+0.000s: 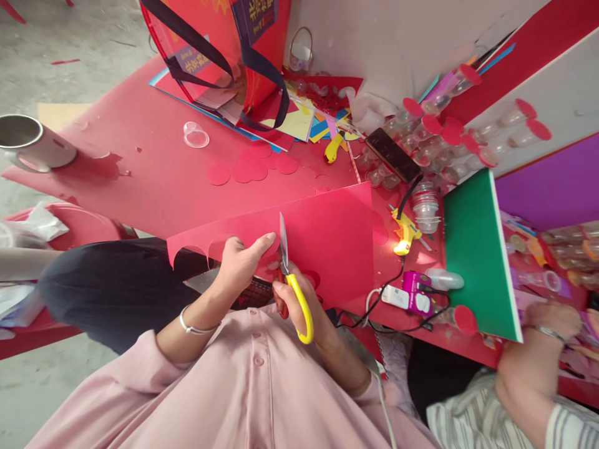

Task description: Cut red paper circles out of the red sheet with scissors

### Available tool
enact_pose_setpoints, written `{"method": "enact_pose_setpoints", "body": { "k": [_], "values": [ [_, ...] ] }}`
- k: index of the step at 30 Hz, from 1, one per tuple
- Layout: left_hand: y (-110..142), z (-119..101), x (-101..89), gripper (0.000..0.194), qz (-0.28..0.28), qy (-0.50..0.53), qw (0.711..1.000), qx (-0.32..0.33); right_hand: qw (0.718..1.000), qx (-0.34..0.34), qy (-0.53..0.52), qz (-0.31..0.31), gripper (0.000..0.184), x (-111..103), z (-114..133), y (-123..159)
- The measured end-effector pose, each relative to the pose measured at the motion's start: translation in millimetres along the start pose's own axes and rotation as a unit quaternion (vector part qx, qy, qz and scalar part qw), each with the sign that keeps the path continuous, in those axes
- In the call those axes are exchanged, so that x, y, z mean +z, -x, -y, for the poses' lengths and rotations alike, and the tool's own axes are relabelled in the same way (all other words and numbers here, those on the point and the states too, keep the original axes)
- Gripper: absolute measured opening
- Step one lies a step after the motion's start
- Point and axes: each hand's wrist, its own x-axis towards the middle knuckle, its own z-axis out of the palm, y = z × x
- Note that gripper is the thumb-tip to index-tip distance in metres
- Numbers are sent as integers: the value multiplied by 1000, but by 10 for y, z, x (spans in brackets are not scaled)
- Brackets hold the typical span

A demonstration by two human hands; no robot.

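A large red paper sheet (322, 231), with rounded bites cut from its lower left edge, lies across the table's front edge above my lap. My left hand (238, 265) pinches it near the cut edge, thumb on top; the fingers underneath are partly hidden. In my right hand (299, 296) is a pair of scissors (301, 308) with one yellow and one red handle. Their blades point away from me over the sheet, just right of my left thumb, and look nearly closed. Several red paper circles (248, 167) lie beyond the sheet beside a clear plastic lid (195, 137).
A metal mug (51, 146) stands far left, a red bag (206, 56) behind. To the right are a phone (392, 154), a yellow glue gun (406, 232) with its cord, clear cups (425, 209) and a green board (482, 262). Another person's arm (528, 368) rests beyond.
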Motion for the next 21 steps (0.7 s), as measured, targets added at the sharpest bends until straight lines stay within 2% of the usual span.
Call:
{"method": "enact_pose_setpoints", "body": {
  "k": [11, 18, 21],
  "values": [
    [31, -62, 21, 58, -1, -6, 1000, -4, 999, 25, -36, 3, 27, 9, -76, -17],
    [46, -76, 11, 57, 12, 10, 1000, -7, 999, 27, -29, 4, 11, 9, -71, -6],
    [54, -89, 19, 53, 23, 26, 999, -2, 999, 19, -28, 5, 13, 5, -58, 2]
  ]
}}
